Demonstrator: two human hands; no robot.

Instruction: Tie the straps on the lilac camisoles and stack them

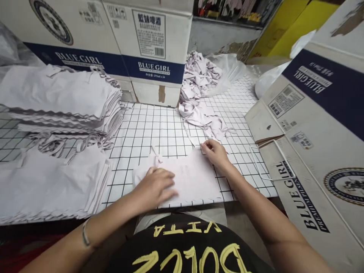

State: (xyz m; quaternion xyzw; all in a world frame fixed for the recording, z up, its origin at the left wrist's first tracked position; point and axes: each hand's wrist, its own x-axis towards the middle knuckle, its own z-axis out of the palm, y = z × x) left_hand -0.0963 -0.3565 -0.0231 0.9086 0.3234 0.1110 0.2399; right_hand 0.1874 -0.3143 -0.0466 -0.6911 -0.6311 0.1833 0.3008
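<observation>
A pale pink camisole top [187, 178] with thin straps lies spread on the table in front of me. My left hand [157, 185] rests over its left part, fingers stretched out and slightly blurred. At the upper right corner, my right hand [214, 151] pinches the camisole's edge by the base of a strap. To the left are a near stack of similar tops [54, 182] and a taller stack [57, 94] behind it. A loose heap of the same pale fabric [199, 87] sits beyond my right hand, some of it trailing toward the camisole.
The table has a white cloth with a black grid [142, 125]. A blue and white carton [153, 49] stands at the back, and another carton [307, 125] is on the right with a white wire frame [284, 155] against it. Clear plastic [227, 72] lies by the fabric heap.
</observation>
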